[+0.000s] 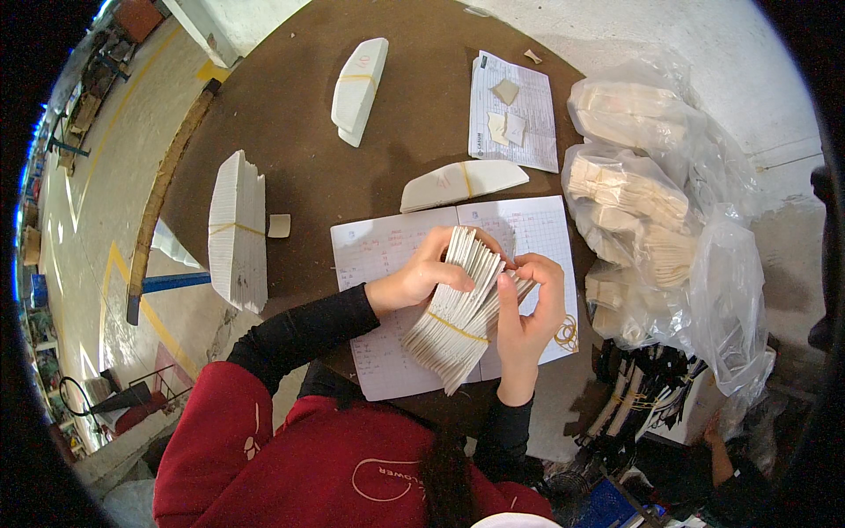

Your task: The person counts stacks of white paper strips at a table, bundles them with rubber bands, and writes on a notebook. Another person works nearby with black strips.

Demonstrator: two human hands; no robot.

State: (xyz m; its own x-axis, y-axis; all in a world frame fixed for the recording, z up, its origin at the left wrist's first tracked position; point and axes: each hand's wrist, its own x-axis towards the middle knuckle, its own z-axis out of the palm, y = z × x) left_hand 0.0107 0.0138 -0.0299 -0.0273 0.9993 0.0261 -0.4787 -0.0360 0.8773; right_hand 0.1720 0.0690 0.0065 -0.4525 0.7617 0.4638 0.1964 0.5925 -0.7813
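We see the left hand (415, 280) gripping the upper side of a thick fanned stack of pale flat paper pieces bound with a yellow rubber band (458, 317), thumb laid across its top edge, while the right hand (528, 304) holds the stack's right side with its fingers (509, 304) pressed against the leaves and parting them. The stack is lifted just above an open squared notebook with handwriting (387, 255) lying on the round dark brown table (299, 114). Around it we see three more banded white stacks (238, 231) (359, 88) (462, 183), loose yellow rubber bands (568, 333) on the notebook's right page, a printed sheet with small paper scraps (515, 114), and clear plastic bags full of similar pieces (651, 202) at the right.
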